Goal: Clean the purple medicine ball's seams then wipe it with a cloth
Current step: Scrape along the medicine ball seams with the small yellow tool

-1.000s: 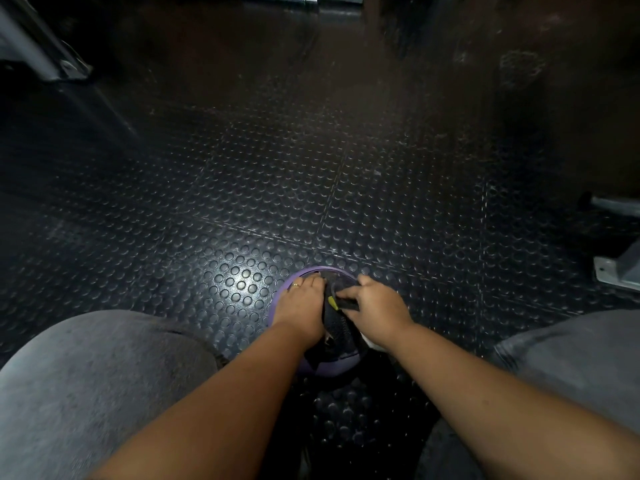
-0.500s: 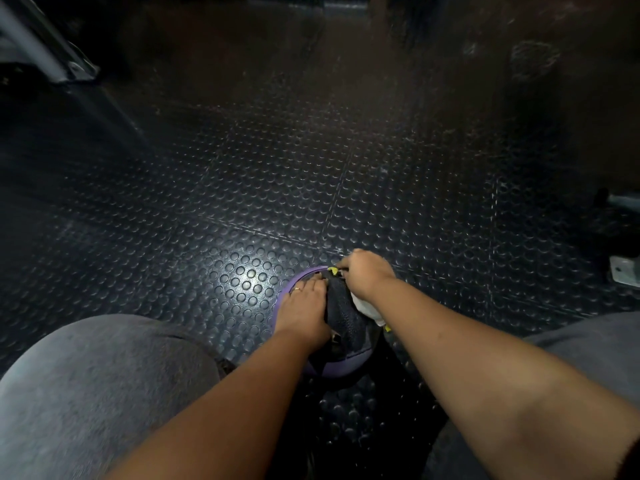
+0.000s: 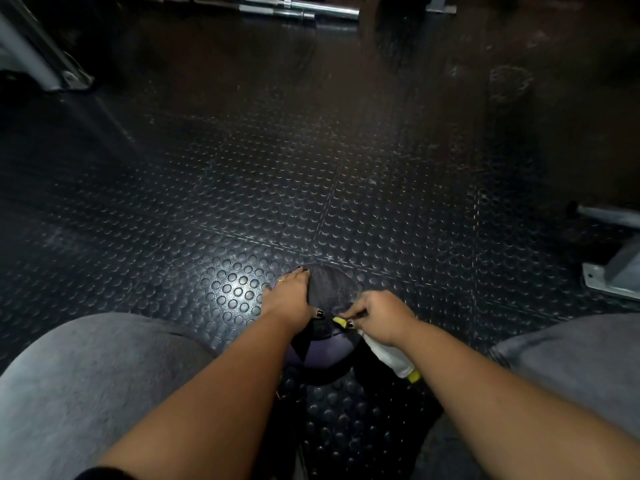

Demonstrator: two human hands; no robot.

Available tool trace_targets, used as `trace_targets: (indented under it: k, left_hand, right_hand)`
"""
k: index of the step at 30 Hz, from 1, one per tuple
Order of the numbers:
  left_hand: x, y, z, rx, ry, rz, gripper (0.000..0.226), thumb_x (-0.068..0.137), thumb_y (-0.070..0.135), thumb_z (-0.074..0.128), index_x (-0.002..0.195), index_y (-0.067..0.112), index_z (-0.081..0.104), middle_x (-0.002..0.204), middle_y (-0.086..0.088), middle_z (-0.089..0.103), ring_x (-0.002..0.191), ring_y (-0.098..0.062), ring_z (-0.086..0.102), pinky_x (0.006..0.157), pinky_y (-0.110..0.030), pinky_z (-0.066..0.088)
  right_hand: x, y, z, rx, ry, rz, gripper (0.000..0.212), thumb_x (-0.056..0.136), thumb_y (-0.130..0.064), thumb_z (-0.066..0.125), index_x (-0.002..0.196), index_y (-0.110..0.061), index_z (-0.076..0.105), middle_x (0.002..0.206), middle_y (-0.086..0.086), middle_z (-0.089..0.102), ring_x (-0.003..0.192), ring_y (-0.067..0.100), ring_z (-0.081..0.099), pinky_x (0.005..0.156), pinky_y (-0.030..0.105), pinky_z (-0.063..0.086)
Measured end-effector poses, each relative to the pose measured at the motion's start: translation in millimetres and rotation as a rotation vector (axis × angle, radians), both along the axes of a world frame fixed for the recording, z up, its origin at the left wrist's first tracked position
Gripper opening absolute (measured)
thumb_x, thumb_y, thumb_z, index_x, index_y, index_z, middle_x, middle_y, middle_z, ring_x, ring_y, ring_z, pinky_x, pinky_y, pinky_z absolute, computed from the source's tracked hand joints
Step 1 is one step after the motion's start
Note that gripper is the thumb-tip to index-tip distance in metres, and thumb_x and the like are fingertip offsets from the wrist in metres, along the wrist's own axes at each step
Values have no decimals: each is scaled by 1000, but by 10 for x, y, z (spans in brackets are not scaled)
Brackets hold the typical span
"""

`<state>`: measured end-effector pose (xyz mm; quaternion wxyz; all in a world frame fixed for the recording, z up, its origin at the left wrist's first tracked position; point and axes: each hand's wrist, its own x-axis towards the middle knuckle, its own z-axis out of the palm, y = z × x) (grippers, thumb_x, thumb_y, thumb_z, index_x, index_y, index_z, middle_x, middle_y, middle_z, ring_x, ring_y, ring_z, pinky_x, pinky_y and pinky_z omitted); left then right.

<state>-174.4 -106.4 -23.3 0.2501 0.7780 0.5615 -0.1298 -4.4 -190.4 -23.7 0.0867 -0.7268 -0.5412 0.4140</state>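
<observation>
Most of the round purple medicine ball sits hidden under the left hand and both forearms; the small yellow-tipped tool in the right hand is too tiny to identify; the chrome barbell gets cut off up top.

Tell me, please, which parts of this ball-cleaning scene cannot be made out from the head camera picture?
- Medicine ball seams: head view, hidden by the left hand, the right hand and dim light.
- Yellow-tipped tool: only its tip shows; the right hand's fingers cover the rest.
- White item under the right wrist: partly hidden by the forearm, so its kind is unclear.
- Far floor: too dark.
</observation>
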Motion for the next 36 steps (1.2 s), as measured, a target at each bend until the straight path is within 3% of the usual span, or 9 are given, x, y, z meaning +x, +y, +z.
trace_targets:
  k: [4,9,13,17,19,23,27,33,36]
  left_hand:
    - [5,-27,29,101,9,-41,74,88,13,66,153,25,33,157,5,34,143,-18,35,116,-47,32]
    - [-24,50,46,36,3,-30,66,84,2,68,144,14,43,138,-4,50,128,-22,47,110,-37,41]
    - [-51,47,19,40,-12,3,74,80,4,75,145,15,41,141,-3,48,130,-22,46,111,-37,40]
    - [-34,7,-14,45,18,7,69,80,15,76,141,15,44,144,-4,43,132,-24,43,108,-43,43]
    - [-3,-24,-12,62,58,-37,71,78,20,80,139,11,45,143,-6,44,134,-25,40,110,-40,41]
    - [61,-29,-17,89,78,-61,78,79,19,81,144,7,40,148,-9,42,137,-26,38,113,-32,34]
    - [31,-33,-8,90,63,-52,82,77,18,84,145,8,40,147,-7,42,138,-25,37,117,-33,32]
    - [5,-81,-8,81,35,-60,90,72,24,86,146,10,39,147,-5,41,136,-24,38,115,-36,35]
    - [38,-139,-8,105,42,-91,76,77,20,81,141,9,41,145,-8,41,134,-26,39,111,-32,35]
  right_hand:
    - [227,63,83,124,208,-421,25,90,-10,66,114,-14,70,111,3,70,82,9,60,73,22,47]
    - [324,106,24,123,203,-632,30,91,-14,65,121,-13,67,121,6,66,94,14,60,86,26,47]
    - [-30,177,-46,206,18,-343,36,94,-16,59,127,-29,61,131,5,56,86,16,56,62,19,43]
    - [-374,324,34,228,-178,62,33,98,-33,47,130,-40,54,130,-3,51,106,26,59,83,33,50]
    - [-403,320,50,187,-273,179,41,98,-24,44,134,-43,51,136,0,46,107,29,58,82,33,47]
    - [-228,290,-104,108,-435,141,64,95,-3,41,141,-48,40,150,4,31,106,31,58,80,35,50]
    - [31,233,-144,-76,-411,84,67,91,9,39,142,-33,46,154,12,28,126,35,48,98,41,48]
    - [-148,403,-32,103,-360,44,53,94,-7,46,136,-39,51,140,7,39,107,33,58,74,32,47]
    - [-375,478,81,159,-345,180,39,100,-24,42,135,-39,51,132,5,44,107,33,57,80,34,46]
